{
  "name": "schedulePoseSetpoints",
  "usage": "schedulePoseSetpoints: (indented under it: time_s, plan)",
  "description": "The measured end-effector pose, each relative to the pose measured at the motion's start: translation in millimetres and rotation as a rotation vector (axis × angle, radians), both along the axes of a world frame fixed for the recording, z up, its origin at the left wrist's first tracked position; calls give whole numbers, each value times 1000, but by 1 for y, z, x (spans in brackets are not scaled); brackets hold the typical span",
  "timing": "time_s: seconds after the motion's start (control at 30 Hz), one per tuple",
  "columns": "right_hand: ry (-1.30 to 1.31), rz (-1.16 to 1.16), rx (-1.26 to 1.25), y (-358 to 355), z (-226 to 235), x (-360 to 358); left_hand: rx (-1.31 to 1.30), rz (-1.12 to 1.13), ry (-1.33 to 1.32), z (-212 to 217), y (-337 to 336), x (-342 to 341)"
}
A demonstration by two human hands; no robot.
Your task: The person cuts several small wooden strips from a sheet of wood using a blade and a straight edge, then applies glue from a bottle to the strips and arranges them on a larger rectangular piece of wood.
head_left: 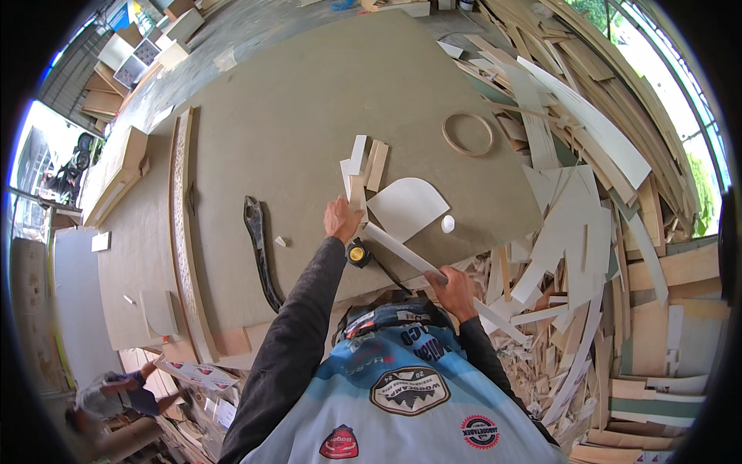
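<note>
My left hand (pixel 341 218) grips a short white strip (pixel 356 193) near a small cluster of short wood and white offcuts (pixel 369 160) on the large grey-green board (pixel 294 116). My right hand (pixel 454 291) holds the near part of a long white strip (pixel 402 251) that runs diagonally over the board's edge. A black and yellow tape measure (pixel 357 253) lies just under my left wrist. A white quarter-round panel (pixel 406 206) and a small white oval piece (pixel 447 224) lie beside the long strip.
A wooden ring (pixel 468 134) lies on the board at the far right. A dark curved piece (pixel 259 247) and a small white block (pixel 280 241) lie at the left. Heaps of wood and laminate offcuts (pixel 587 232) fill the right side. A person (pixel 116 402) crouches at lower left.
</note>
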State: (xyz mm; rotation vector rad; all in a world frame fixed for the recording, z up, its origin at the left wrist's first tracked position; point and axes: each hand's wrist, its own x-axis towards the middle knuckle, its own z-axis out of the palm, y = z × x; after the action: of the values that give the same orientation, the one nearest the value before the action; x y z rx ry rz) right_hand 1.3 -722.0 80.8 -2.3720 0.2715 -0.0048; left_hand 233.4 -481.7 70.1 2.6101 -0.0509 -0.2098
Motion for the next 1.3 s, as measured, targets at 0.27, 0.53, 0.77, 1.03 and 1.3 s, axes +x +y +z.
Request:
schedulePoseSetpoints:
  time_s: [0.27, 0.53, 0.77, 1.03, 1.3]
  plan:
    - [127, 205, 174, 3, -12, -15, -343, 389, 66, 7, 74, -57]
    - [216, 393, -69, 14, -35, 6, -775, 887, 209, -29, 95, -186]
    - [201, 341, -73, 31, -13, 21, -399, 612, 163, -30, 87, -208]
    - [133, 231, 41, 111, -43, 23, -118, -11, -221, -29, 136, -190]
    - [197, 171, 157, 134, -61, -9, -162, -241, -231, -37, 160, -186]
